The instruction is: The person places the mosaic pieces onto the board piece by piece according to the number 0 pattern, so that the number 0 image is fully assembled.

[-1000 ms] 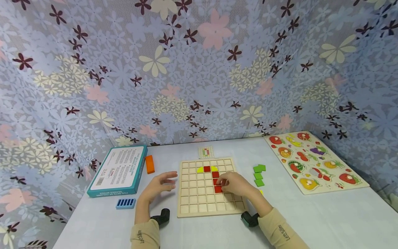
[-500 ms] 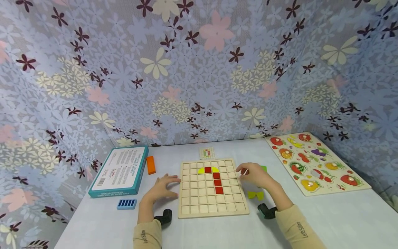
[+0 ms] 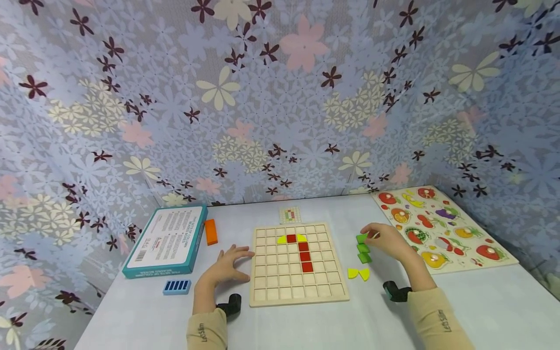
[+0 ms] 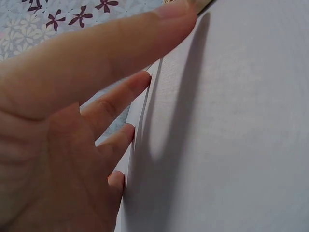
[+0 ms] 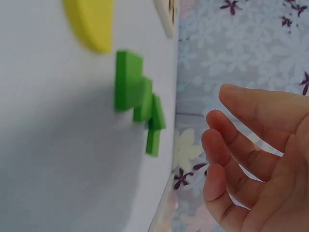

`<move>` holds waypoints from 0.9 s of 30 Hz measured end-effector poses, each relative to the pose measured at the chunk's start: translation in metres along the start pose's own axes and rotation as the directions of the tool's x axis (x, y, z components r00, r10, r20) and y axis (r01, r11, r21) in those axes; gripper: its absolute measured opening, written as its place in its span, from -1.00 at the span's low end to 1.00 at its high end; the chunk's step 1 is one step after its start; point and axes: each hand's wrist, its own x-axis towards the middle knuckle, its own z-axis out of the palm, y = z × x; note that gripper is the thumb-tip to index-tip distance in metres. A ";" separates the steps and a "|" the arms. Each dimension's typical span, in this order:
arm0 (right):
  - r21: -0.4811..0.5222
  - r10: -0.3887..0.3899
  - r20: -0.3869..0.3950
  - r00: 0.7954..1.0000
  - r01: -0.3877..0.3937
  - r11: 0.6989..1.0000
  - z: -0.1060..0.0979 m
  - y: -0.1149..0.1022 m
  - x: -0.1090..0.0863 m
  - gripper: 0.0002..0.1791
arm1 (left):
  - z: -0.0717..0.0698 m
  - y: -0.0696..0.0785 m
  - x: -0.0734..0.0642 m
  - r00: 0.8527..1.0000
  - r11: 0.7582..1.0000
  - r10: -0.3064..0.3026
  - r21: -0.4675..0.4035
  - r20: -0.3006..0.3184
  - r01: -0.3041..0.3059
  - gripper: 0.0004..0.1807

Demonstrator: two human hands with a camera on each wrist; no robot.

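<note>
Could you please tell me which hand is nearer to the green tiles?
Right. The right hand is close to the green tiles, on their right side; the left hand is at the left edge of the wooden grid board, across the board from them.

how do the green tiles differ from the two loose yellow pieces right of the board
Colour and shape: the green tiles are straight-edged, while the yellow pieces each have a curved edge.
Number: four green tiles show in the right wrist view, against two loose yellow pieces.
Place: the green tiles are nearer the right hand; the yellow pieces lie closer to the person.
Shared: both lie on the table, off the board.
</note>
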 end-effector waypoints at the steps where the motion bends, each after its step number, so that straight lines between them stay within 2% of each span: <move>1: 0.006 0.005 0.005 1.000 -0.005 1.000 0.000 0.002 0.000 -0.72 | 0.000 0.000 0.000 1.000 1.000 -0.002 0.000 0.002 0.002 -0.33; 12: -0.005 0.049 0.050 0.998 -0.049 0.999 0.004 0.015 0.002 -0.81 | -0.001 0.000 -0.002 1.000 1.000 0.016 -0.018 0.019 -0.016 -0.30; 20: -0.037 0.082 0.058 0.995 -0.080 0.996 0.009 0.017 0.005 -0.84 | -0.001 0.000 -0.002 1.000 1.000 -0.003 -0.023 0.025 0.003 -0.29; 27: -0.022 0.070 0.092 0.993 -0.069 0.997 0.010 0.018 0.004 -0.87 | -0.002 0.002 -0.001 0.999 0.999 -0.021 -0.027 0.027 0.021 -0.29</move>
